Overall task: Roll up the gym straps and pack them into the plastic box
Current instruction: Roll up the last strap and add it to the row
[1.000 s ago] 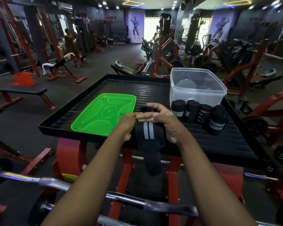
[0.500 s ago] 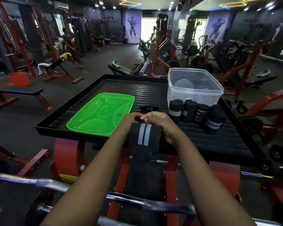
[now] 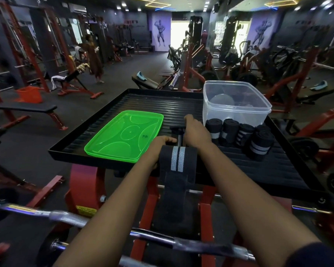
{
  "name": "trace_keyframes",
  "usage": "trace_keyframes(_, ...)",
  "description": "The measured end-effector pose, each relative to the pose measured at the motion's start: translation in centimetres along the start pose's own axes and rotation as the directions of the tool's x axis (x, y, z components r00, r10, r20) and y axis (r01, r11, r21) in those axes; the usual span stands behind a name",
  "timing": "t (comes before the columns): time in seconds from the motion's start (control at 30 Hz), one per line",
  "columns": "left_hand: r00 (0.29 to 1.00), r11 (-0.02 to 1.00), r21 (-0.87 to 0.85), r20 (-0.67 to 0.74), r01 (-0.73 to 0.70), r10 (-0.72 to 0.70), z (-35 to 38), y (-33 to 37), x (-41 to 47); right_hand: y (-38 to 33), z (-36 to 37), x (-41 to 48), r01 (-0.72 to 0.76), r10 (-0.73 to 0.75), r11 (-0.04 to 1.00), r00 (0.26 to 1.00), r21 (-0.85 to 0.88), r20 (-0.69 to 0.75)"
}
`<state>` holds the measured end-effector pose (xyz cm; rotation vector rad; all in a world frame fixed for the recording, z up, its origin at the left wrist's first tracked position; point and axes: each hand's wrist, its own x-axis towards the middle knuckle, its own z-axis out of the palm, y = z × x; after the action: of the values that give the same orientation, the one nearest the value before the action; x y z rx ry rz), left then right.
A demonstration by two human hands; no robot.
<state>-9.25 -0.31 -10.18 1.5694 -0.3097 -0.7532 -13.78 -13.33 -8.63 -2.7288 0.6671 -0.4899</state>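
In the head view, a black ribbed metal tray [image 3: 162,105] is seen mounted on a red steel frame [image 3: 83,185]. A long black gym strap with 2 grey stripes [image 3: 177,158] is draped over the tray's near edge. Its striped part is laid on the rim between the 2 wrists, its wide tail is hung down in front of the frame, and its thin far end is stretched out on the tray.

The left hand [image 3: 158,149] is placed against the strap's left edge, with its fingers [image 3: 168,140] curled over the top and the strap gripped there. The right hand [image 3: 196,132] is laid over the strap's far end, knuckles up and fingers bent forward and down. Whether anything is pinched under it cannot be told.

A clear rectangular plastic box [image 3: 220,114] is stood open at the tray's far right, and no straps can be made out in it. At least 4 rolled black straps with grey bands [image 3: 229,131] are stood upright just in front of it, touching one another. A green translucent plastic lid [image 3: 123,135] is laid flat left of the hands. A chrome barbell [image 3: 70,218] is crossed below the forearms.
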Motion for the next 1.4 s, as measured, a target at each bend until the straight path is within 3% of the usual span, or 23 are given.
trace_keyframes(0.07, 1.000, 0.995, 0.095, -0.019, -0.020, 0.022, -0.1, -0.1, 0.3, 0.0, -0.1, 0.5, 0.031, -0.030, 0.992, 1.000, -0.118, 0.009)
trace_keyframes(0.13, 0.989, 0.962, 0.242, -0.049, -0.125, 0.140, -0.2, -0.1, 0.8, 0.2, -0.3, 0.7, 0.086, -0.093, 0.979, 0.995, -0.183, -0.033)
trace_keyframes(0.27, 0.852, 0.834, 0.452, -0.250, -0.318, 0.460, -0.6, 0.6, 1.4, 0.7, -0.4, 0.5, 0.134, -0.135, 0.991, 0.971, -0.021, -0.197)
trace_keyframes(0.37, 0.780, 0.798, 0.406, -0.261, -0.445, 0.568, -0.7, 2.1, 2.3, 0.6, -0.4, 0.0, 0.200, -0.178, 0.979, 0.942, 0.048, -0.284)
trace_keyframes(0.5, 0.796, 0.789, 0.151, -0.020, -0.596, 0.605, 0.0, 2.1, 2.6, 1.0, -0.3, -0.3, 0.168, -0.078, 0.961, 0.928, 0.219, -0.366)
trace_keyframes(0.57, 0.779, 0.779, 0.063, -0.034, -0.624, 0.627, 0.4, 1.7, 3.2, 1.4, -0.2, -0.4, 0.172, -0.043, 0.932, 0.927, 0.320, -0.373)
trace_keyframes(0.67, 0.809, 0.816, -0.024, -0.149, -0.578, 0.569, 0.4, 1.5, 3.8, 1.2, -0.3, -0.7, 0.228, -0.069, 0.908, 0.909, 0.352, -0.412)
trace_keyframes(0.87, 0.768, 0.811, 0.105, -0.272, -0.575, 0.580, 0.0, 1.4, 3.8, 0.6, 0.4, -0.5, 0.385, -0.263, 0.903, 0.846, 0.192, -0.464)
trace_keyframes(1.0, 0.751, 0.792, 0.125, -0.260, -0.597, 0.607, -0.1, 1.0, 3.5, 0.6, 0.9, -0.1, 0.386, -0.258, 0.908, 0.824, 0.165, -0.505)
trace_keyframes(1.17, 0.683, 0.702, 0.131, -0.164, -0.700, 0.712, 0.2, 1.2, 2.6, 0.5, 0.6, -0.1, 0.370, -0.219, 0.880, 0.872, 0.299, -0.437)
trace_keyframes(1.4, 0.674, 0.702, 0.157, -0.201, -0.694, 0.711, -0.2, 0.8, 2.4, 0.4, 0.6, 0.0, 0.332, -0.153, 0.885, 0.870, 0.327, -0.468)
